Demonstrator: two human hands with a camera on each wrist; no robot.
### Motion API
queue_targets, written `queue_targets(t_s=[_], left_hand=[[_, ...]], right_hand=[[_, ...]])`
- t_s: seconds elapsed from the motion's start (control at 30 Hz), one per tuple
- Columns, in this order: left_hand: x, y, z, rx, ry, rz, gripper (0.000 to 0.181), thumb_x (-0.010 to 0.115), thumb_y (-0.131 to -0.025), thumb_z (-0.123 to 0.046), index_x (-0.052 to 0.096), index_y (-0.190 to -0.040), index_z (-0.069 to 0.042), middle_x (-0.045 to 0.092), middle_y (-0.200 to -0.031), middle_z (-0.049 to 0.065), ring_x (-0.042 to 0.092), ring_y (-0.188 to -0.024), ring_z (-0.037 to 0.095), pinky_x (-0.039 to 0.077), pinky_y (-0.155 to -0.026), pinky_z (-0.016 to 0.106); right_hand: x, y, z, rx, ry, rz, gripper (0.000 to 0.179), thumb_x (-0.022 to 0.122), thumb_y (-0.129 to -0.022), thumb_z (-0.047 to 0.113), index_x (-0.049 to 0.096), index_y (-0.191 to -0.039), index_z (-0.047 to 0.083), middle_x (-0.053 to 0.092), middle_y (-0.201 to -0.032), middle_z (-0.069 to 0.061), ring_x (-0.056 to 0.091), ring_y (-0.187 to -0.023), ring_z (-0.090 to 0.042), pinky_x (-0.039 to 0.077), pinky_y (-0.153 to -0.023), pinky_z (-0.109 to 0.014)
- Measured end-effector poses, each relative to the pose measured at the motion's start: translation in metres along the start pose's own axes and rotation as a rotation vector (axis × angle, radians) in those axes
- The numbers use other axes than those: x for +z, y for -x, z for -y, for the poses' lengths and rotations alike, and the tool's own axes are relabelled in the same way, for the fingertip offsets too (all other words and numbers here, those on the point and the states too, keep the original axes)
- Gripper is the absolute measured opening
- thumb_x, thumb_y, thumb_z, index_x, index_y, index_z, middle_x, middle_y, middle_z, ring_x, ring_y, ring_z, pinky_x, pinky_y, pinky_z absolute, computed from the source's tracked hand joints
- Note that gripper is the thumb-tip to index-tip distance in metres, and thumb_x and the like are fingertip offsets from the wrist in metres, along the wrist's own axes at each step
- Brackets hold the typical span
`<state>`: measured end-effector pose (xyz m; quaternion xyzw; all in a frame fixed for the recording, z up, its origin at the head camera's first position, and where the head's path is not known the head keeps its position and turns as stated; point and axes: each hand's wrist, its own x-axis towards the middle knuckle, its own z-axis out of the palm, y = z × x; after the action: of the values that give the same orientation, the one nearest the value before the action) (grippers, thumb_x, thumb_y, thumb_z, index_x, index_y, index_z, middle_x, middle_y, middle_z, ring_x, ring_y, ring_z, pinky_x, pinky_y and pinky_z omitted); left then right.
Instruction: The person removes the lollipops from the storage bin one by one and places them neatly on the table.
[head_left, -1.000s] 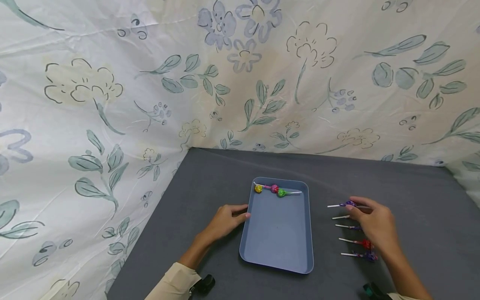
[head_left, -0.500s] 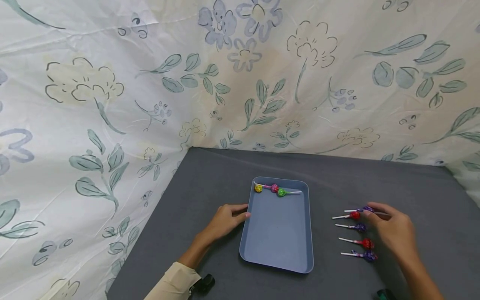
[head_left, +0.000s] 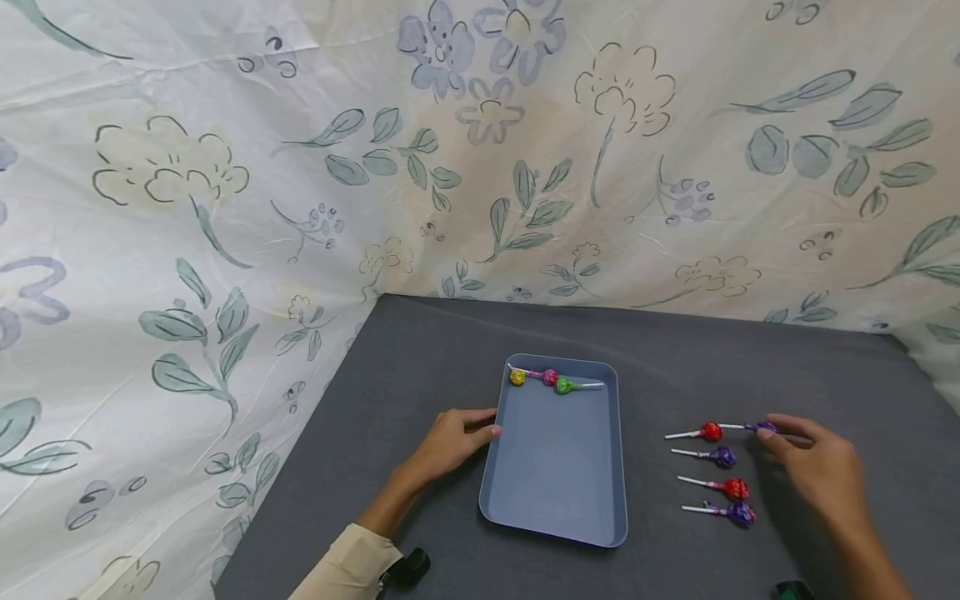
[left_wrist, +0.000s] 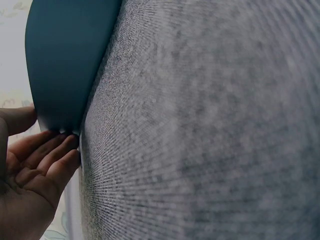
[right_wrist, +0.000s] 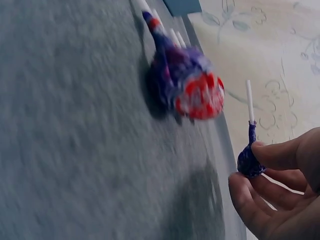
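My left hand (head_left: 452, 444) holds the left edge of a blue-grey tray (head_left: 555, 467), thumb over the rim. In the left wrist view, its fingers (left_wrist: 55, 155) meet the outer side of the tray wall (left_wrist: 70, 60). Inside the tray's far end lie a yellow lollipop (head_left: 517, 377), a pink lollipop (head_left: 550, 377) and a green lollipop (head_left: 563, 386). To the right, my right hand (head_left: 817, 467) pinches a purple-wrapped lollipop (right_wrist: 250, 161) by its head. Its white stick points left, above the cloth in the right wrist view.
Right of the tray, a red lollipop (head_left: 711, 431), a purple lollipop (head_left: 723, 456), another red lollipop (head_left: 736, 488) and another purple lollipop (head_left: 741, 512) lie in a column, sticks to the left. A grey cloth (head_left: 450, 333) covers the table. Floral fabric (head_left: 480, 208) hangs behind and at the left.
My right hand has moved right and slightly nearer with the purple lollipop, uncovering the lollipops in the column. My left hand and the tray have stayed put.
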<state>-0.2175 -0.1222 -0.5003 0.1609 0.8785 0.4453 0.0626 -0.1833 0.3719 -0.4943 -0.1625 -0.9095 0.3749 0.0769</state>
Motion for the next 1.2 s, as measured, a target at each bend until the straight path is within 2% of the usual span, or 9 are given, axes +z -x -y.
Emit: queue_targets(t_s=[0.23,0.3,0.37,0.47,0.57,0.67,0.97,1.2], left_hand=[[0.0,0.0,0.001,0.0,0.004,-0.001,0.049,0.07,-0.104,-0.036,0.07,-0.139,-0.002,0.072,-0.135,0.013,0.069,-0.125,0.027,0.055,-0.106,0.051],[0.0,-0.001,0.001,-0.001,0.007,0.0,0.049,0.069,-0.104,-0.036,0.07,-0.139,-0.002,0.072,-0.136,0.013,0.069,-0.126,0.028,0.054,-0.106,0.051],[-0.001,-0.001,0.002,0.001,0.008,0.002,0.049,0.069,-0.104,-0.035,0.069,-0.139,-0.001,0.072,-0.136,0.014,0.069,-0.125,0.028,0.055,-0.106,0.051],[-0.001,-0.001,0.002,0.0,0.007,0.0,0.048,0.07,-0.104,-0.035,0.07,-0.139,-0.002,0.072,-0.136,0.013,0.069,-0.126,0.028,0.054,-0.106,0.051],[0.0,-0.001,0.002,-0.001,0.003,-0.003,0.048,0.07,-0.104,-0.035,0.07,-0.139,-0.002,0.072,-0.136,0.013,0.068,-0.126,0.028,0.054,-0.107,0.051],[0.0,-0.001,0.002,-0.002,-0.002,-0.004,0.048,0.07,-0.104,-0.035,0.07,-0.138,-0.002,0.072,-0.136,0.013,0.068,-0.127,0.028,0.054,-0.107,0.051],[0.0,0.0,0.001,-0.007,0.012,0.004,0.048,0.07,-0.104,-0.035,0.069,-0.139,-0.002,0.072,-0.136,0.013,0.069,-0.125,0.027,0.055,-0.106,0.05],[0.001,-0.001,0.003,-0.006,0.02,0.001,0.049,0.07,-0.104,-0.036,0.069,-0.139,-0.001,0.072,-0.136,0.014,0.069,-0.125,0.028,0.055,-0.105,0.051]], right_hand=[[-0.01,-0.008,-0.017,0.006,0.045,0.018,0.048,0.068,-0.106,0.025,0.062,-0.139,-0.009,0.067,-0.128,-0.036,0.062,-0.064,0.005,0.051,-0.054,-0.022],[-0.012,-0.011,-0.021,0.026,0.063,0.023,0.05,0.069,-0.105,0.028,0.062,-0.139,-0.009,0.065,-0.131,-0.036,0.07,-0.075,-0.01,0.052,-0.064,-0.029],[-0.013,-0.013,-0.022,0.053,0.083,0.027,0.051,0.069,-0.105,0.03,0.062,-0.139,-0.008,0.063,-0.135,-0.036,0.071,-0.094,-0.031,0.051,-0.075,-0.041],[-0.013,-0.016,-0.024,0.109,0.081,0.037,0.054,0.068,-0.105,0.032,0.061,-0.14,-0.009,0.055,-0.142,-0.038,0.053,-0.122,-0.056,0.043,-0.087,-0.059],[-0.013,-0.02,-0.024,0.151,0.082,0.043,0.055,0.066,-0.106,0.031,0.059,-0.142,-0.009,0.051,-0.147,-0.038,0.046,-0.131,-0.059,0.04,-0.097,-0.068],[-0.011,-0.022,-0.024,0.175,0.086,0.049,0.057,0.066,-0.106,0.033,0.058,-0.143,-0.009,0.049,-0.149,-0.039,0.042,-0.135,-0.06,0.037,-0.102,-0.07],[-0.012,-0.023,-0.03,0.112,0.095,0.02,0.054,0.069,-0.104,0.033,0.063,-0.137,-0.01,0.058,-0.14,-0.037,0.051,-0.124,-0.056,0.04,-0.092,-0.065],[-0.012,-0.021,-0.028,0.106,0.087,0.004,0.056,0.073,-0.102,0.033,0.063,-0.136,-0.01,0.062,-0.136,-0.036,0.055,-0.119,-0.054,0.042,-0.082,-0.056]])
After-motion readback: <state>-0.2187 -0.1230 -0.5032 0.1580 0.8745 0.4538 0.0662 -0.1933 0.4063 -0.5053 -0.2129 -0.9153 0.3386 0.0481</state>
